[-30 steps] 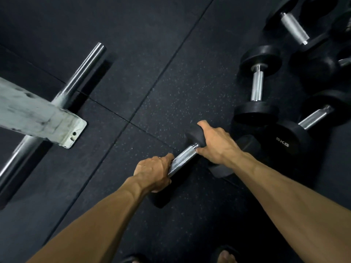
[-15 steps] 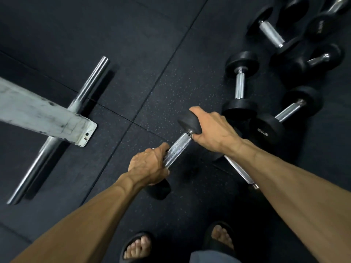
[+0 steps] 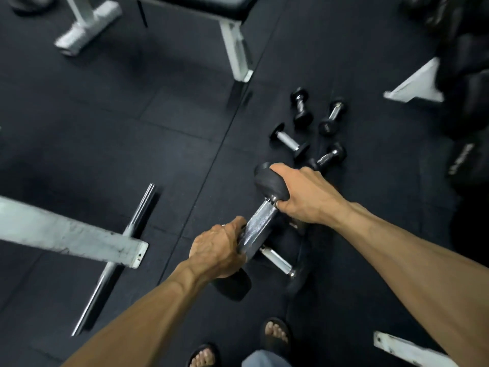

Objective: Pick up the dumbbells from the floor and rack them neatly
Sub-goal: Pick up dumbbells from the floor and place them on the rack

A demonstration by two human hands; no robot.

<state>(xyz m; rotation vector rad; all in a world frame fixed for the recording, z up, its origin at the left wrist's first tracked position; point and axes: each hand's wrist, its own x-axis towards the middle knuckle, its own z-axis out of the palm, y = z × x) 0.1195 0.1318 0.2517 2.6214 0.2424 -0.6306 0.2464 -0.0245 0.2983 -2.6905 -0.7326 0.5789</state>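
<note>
A black dumbbell with a knurled steel handle (image 3: pixel 260 219) hangs above the floor between both hands. My left hand (image 3: pixel 217 251) grips the near end of the handle, just above the lower head. My right hand (image 3: pixel 304 196) holds the upper rubber head and the top of the handle. Beneath it another dumbbell (image 3: pixel 277 262) lies on the floor, partly hidden by my arms. Several smaller dumbbells (image 3: pixel 289 141) lie scattered on the floor beyond my right hand.
A white bench foot (image 3: pixel 79 241) with a chrome crossbar (image 3: pixel 116 260) lies at the left. A bench with white legs (image 3: pixel 235 46) stands behind. A white frame foot (image 3: pixel 415 86) and large dark weights (image 3: pixel 465 160) are at the right. My sandalled feet (image 3: pixel 276 332) are below.
The dumbbell in both hands has risen well off the floor. The view has lifted, so the floor dumbbells look smaller and farther, and the bench behind has come into sight.
</note>
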